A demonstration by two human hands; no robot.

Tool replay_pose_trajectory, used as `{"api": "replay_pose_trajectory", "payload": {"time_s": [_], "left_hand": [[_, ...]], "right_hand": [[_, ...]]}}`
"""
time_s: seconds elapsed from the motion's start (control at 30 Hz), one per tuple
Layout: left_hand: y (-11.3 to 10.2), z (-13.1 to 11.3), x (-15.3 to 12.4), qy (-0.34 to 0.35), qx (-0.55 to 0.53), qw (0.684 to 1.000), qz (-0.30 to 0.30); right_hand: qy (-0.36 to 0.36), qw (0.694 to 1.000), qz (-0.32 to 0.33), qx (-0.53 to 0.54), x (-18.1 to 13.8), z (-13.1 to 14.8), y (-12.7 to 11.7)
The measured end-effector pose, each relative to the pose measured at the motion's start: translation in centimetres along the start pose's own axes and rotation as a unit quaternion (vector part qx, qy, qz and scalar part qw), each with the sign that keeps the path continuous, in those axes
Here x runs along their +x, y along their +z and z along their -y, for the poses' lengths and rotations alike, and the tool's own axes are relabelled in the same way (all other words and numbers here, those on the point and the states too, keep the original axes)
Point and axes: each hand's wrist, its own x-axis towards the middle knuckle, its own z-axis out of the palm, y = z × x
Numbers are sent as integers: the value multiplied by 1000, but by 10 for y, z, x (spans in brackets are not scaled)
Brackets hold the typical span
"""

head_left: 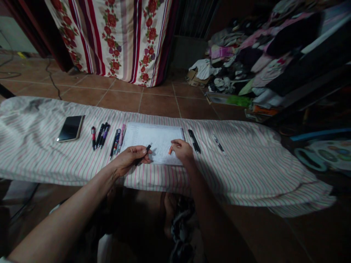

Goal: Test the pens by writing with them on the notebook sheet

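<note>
My left hand (135,154) is closed round a dark marker (148,147), whose pale tip points up and to the right. Between the fingertips of my right hand (182,149) is a small orange cap (170,150). The two hands are apart, both above the lower half of a spiral notepad (153,133). Faint marks show on its white page, too dim to read. Close to my right hand, a black pen (194,141) lies beside the notepad's spiral. Several pens (116,140) lie along its left edge, nearest my left hand.
Farther left on the striped cloth (246,164) lie a red and black pen (93,138), several dark pens (103,134) and a phone (70,128). A slim pen (218,143) is off to the right. Beyond are a floral curtain (123,40) and heaped clothes (246,54).
</note>
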Motion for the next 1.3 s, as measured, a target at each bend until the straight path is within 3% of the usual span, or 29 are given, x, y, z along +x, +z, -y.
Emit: {"api": "replay_pose_trajectory", "payload": {"time_s": [0.4, 0.57, 0.7, 0.8, 0.9, 1.03, 1.1, 1.3], "left_hand": [[1, 2, -3, 6, -10, 1000, 7], [2, 4, -3, 7, -23, 1000, 7], [3, 5, -4, 13, -35, 999, 5], [5, 7, -8, 21, -33, 999, 3], [10, 9, -16, 43, -14, 999, 9], [21, 8, -35, 78, 2, 997, -1], [28, 6, -46, 100, 16, 995, -5], [43, 0, -92, 135, 79, 988, 9]], "right_hand": [[-26, 999, 4, -23, -11, 8, -2], [-33, 999, -23, -35, -12, 10, -6], [-15, 998, -31, 54, -16, 16, -8], [-13, 974, 27, 224, -26, 33, -12], [-31, 946, 74, 313, -42, 59, -20], [-43, 939, 169, 296, -67, 93, -36], [-58, 943, 184, 271, -80, 105, -45], [-88, 957, 131, 243, -125, 128, -67]]}}
